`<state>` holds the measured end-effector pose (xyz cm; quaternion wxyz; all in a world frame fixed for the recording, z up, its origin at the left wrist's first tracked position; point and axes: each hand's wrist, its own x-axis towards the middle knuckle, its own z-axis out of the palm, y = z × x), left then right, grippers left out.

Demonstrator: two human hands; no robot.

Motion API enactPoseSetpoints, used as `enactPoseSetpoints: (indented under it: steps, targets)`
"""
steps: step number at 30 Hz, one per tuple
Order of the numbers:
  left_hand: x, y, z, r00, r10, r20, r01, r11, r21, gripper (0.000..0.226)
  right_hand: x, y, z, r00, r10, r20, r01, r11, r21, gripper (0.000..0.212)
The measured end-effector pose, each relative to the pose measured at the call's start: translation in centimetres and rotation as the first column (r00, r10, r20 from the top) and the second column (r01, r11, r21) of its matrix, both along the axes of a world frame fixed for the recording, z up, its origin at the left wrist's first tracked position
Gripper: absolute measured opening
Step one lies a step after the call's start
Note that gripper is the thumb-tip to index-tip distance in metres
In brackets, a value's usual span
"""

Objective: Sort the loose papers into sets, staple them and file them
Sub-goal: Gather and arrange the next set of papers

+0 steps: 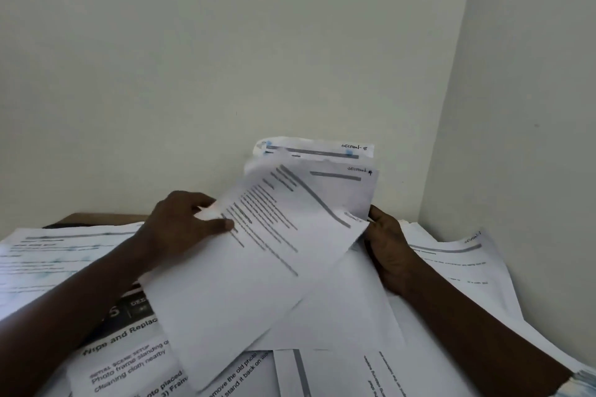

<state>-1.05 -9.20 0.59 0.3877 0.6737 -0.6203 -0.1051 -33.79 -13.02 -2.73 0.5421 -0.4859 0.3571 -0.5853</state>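
head: papers (64, 255) cover brown table (96, 217), pale corner walls (225, 42).

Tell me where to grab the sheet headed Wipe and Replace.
Probably its bare left edge, coming from the near left. The sheet lies flat, and its right side is under the tilted page that the left hand pinches, while the right hand holds more papers behind, so the right is blocked.

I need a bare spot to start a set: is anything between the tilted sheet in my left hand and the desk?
Yes. Loose printed papers lie spread under the tilted sheet that the left hand pinches; the right hand holds other sheets behind it. Bare desk shows only at the far left.
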Motion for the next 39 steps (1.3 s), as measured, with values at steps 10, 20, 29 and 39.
enactPoseSetpoints:
  steps: [10,20,29,39]
  targets:
    - [2.1,-0.4,2.1,0.655,-0.053,-0.754,-0.517,0.696,-0.498,0.012,-0.3,-0.6,-1.1,0.996,0.083,-0.028,-0.084,0.996,-0.041,0.033]
    - [4.7,-0.8,2.4,0.583,-0.120,-0.804,-0.534,0.689,-0.490,0.016,0.0,-0.5,-1.2,0.989,0.078,-0.124,-0.085,0.995,-0.047,0.025]
    - [3.9,-1.1,2.2,0.601,-0.110,-0.792,-0.530,0.686,-0.498,0.025,0.1,0.1,-0.8,0.986,0.161,-0.046,-0.162,0.987,-0.016,0.022]
    - [3.0,-1.5,0.9,0.554,-0.180,-0.813,-0.357,0.831,-0.427,0.021,0.2,-0.1,-0.7,0.988,0.148,-0.050,-0.149,0.989,-0.020,0.025]
